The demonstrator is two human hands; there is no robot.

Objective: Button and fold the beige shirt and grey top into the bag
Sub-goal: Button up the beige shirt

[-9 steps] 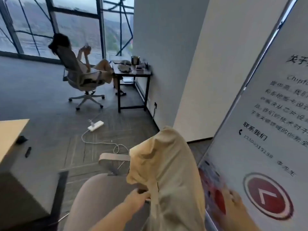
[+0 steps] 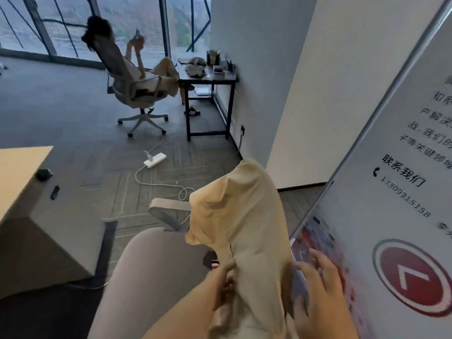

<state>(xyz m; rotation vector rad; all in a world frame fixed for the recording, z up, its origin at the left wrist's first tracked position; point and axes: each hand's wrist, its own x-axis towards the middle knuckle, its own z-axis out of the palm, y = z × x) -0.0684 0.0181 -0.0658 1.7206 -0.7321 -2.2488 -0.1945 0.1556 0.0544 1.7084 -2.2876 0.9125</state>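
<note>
Chair [image 2: 146, 277]: beige shirt [image 2: 244, 216], seemingly in left hand [image 2: 225, 281]

The beige shirt [image 2: 247, 228] is plain, with a thin dark line down its front edge. The chair [image 2: 146, 265] under it is pale grey. The banner [image 2: 367, 216] is white with black characters and a red disc bearing a white chevron. The floor [image 2: 73, 106] is grey carpet in a herringbone pattern. A small dark thing [image 2: 212, 260] beside the shirt seems striped red and white.
</note>
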